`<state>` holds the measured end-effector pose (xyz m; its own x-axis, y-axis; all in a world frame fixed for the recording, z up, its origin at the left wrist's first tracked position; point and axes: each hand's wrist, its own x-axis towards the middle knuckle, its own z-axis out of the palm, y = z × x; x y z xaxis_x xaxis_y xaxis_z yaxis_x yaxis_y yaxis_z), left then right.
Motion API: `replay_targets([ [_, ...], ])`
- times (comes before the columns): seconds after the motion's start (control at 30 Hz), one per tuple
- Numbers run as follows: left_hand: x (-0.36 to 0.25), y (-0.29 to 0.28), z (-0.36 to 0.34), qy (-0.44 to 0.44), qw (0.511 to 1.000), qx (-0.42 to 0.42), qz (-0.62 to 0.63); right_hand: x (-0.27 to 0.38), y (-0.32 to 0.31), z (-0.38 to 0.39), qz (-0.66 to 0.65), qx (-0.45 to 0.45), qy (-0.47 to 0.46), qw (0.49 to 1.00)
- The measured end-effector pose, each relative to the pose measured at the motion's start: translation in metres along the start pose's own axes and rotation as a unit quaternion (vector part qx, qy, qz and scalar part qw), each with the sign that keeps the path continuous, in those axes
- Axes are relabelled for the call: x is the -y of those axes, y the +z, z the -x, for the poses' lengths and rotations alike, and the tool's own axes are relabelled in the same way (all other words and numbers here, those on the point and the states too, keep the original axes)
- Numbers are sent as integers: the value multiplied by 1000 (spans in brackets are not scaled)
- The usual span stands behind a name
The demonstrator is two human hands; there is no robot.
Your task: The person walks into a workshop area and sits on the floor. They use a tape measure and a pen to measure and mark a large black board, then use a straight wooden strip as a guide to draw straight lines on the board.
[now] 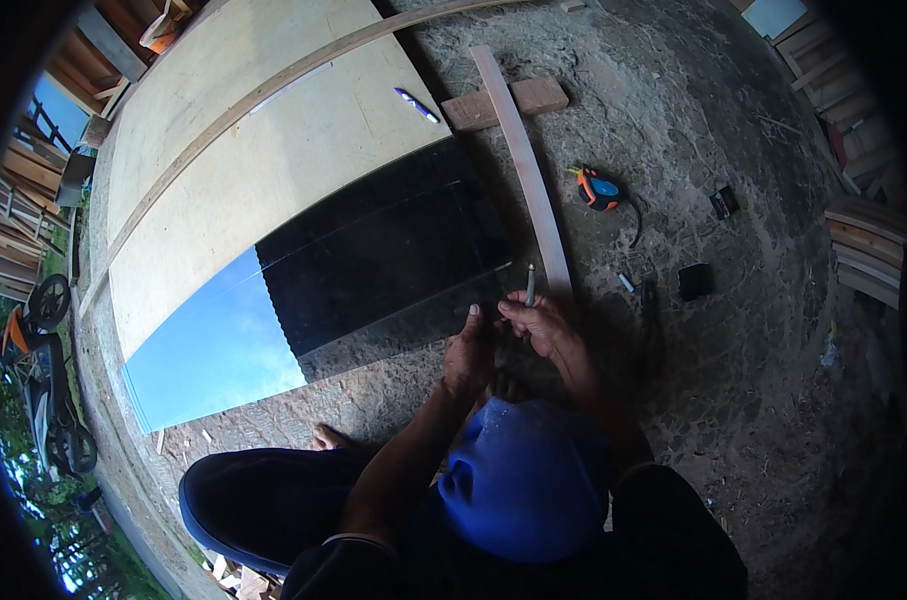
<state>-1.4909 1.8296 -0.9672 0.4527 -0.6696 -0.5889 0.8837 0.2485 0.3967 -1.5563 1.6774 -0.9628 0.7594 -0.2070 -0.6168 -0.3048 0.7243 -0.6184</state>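
Observation:
A glossy mirror-like panel (374,250) lies on a pale plywood sheet, dark over most of its surface and reflecting sky at the left. At its near right corner is my left hand (469,355), thumb up on the edge and the other fingers mostly hidden; it appears to pinch the panel. Close beside it, my right hand (542,328) is closed around a slim, pale-handled pen-like tool (530,285) that points upward. The tool's exact kind is unclear. A long wooden strip (524,155) runs just beyond my right hand.
The plywood sheet (304,130) carries a marker pen (416,105) and a long batten (214,130). On the rough ground to the right lie an orange-and-black tape measure (599,190), a small white cylinder (627,283) and a dark square piece (695,281). A motorbike (49,380) stands far left.

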Motion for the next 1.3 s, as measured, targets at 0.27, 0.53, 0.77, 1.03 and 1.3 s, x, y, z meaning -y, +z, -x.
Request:
replay_targets([
  [0.27,-8,1,7,-11,1000,2,6,-2,3,-2,-16,1,4,1000],
  [0.53,-7,7,6,-16,1000,13,17,2,-1,1,-17,1,8,1000],
  [0.77,-10,9,9,-4,997,-43,69,22,4,16,16,-78,-92,993],
  [1.03,-11,2,7,32,992,-80,93,37,-4,3,149,-185,-101,966],
  [1.3,-13,0,8,30,989,-98,106,25,-13,-10,49,-160,-80,983],
])
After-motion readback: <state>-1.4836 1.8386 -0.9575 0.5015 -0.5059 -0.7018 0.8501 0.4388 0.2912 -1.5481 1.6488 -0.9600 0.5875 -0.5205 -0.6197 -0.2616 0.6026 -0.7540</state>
